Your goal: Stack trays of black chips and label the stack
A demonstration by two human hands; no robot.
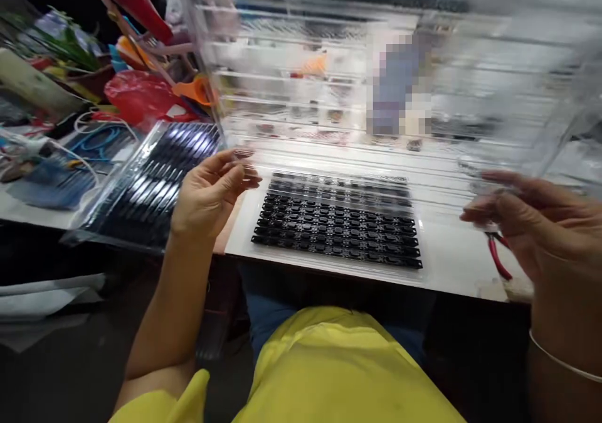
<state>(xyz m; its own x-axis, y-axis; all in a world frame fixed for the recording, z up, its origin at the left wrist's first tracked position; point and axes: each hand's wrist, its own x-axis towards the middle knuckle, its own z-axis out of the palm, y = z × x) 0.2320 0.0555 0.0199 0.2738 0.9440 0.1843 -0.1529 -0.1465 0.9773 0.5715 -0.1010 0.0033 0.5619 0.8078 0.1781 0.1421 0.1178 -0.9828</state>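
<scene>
A large clear plastic tray point(291, 112) with ridges across it is raised and tilted above the table, blurred by motion. My left hand point(204, 191) pinches its near left corner between thumb and fingers. At the near right corner, my right hand point(536, 219) grips the same tray, its fingertips partly smeared. Below, several narrow black circuit board strips point(336, 230) lie in parallel rows in another clear tray on the white tabletop point(451, 253). The raised tray's lower edge overlaps the far rows in view.
Left of the rows stands a clear-wrapped tray of black strips point(150, 181). Red-handled pliers point(497, 258) lie near my right hand. A red plastic bag point(136, 96), an orange plastic item point(197, 89), blue cable point(101, 137) and potted plants point(70, 46) crowd the left side.
</scene>
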